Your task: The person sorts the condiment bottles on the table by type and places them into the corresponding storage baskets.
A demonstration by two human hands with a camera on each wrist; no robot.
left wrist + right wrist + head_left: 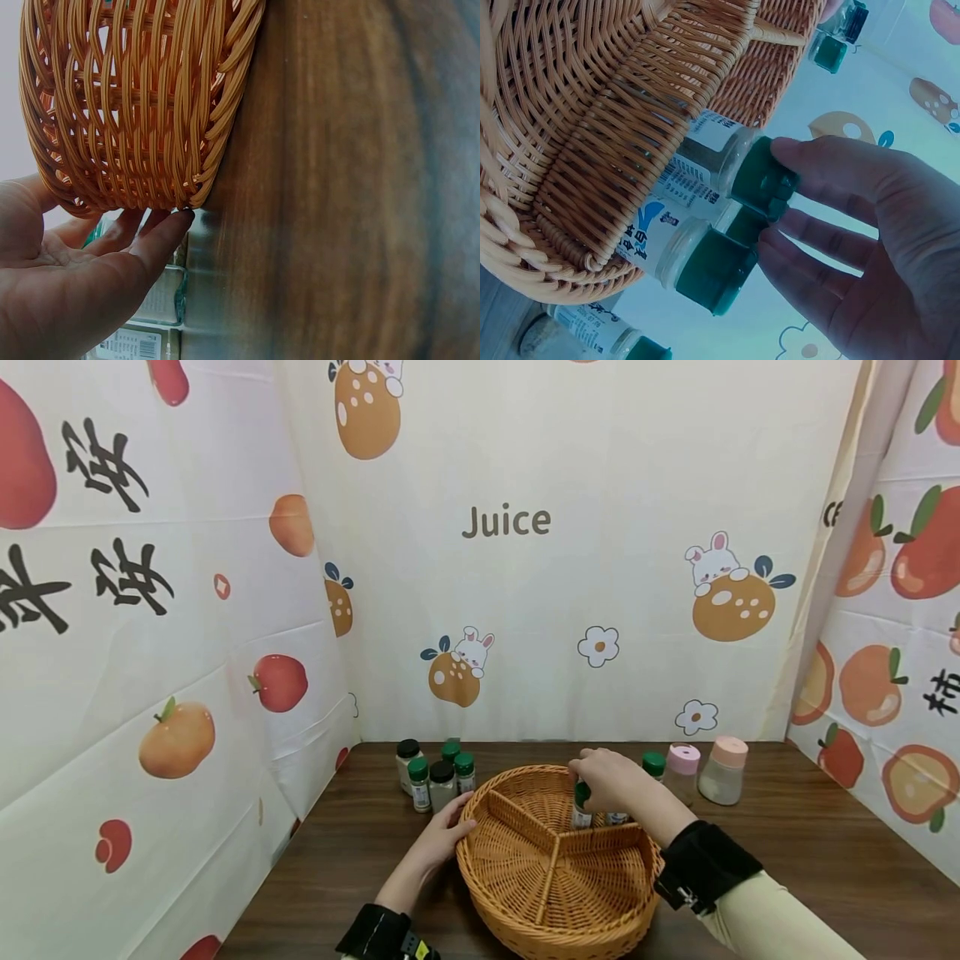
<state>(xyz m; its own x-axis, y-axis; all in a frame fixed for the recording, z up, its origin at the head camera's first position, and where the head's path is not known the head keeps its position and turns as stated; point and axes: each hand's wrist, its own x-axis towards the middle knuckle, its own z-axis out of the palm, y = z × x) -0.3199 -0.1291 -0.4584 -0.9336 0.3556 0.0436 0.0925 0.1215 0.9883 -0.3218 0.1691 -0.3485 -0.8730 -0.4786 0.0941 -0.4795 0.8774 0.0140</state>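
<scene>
A round wicker basket [551, 906] with three compartments stands on the dark wooden table [825, 852]. My right hand [588, 785] reaches into its far compartment and grips the green cap of an upright spice jar [581, 810]. In the right wrist view the fingers [817, 161] curl round that jar's cap [759, 180], and a second green-capped jar [694, 259] stands right beside it. My left hand [450, 827] lies open against the basket's outer left wall, fingertips [169, 225] touching the weave [135, 105].
Several green- and black-capped spice jars [435, 777] cluster at the back left of the table. Behind the basket on the right stand another green-capped jar [654, 766] and two pink-lidded jars [723, 770]. Printed cloth walls [525, 568] close three sides.
</scene>
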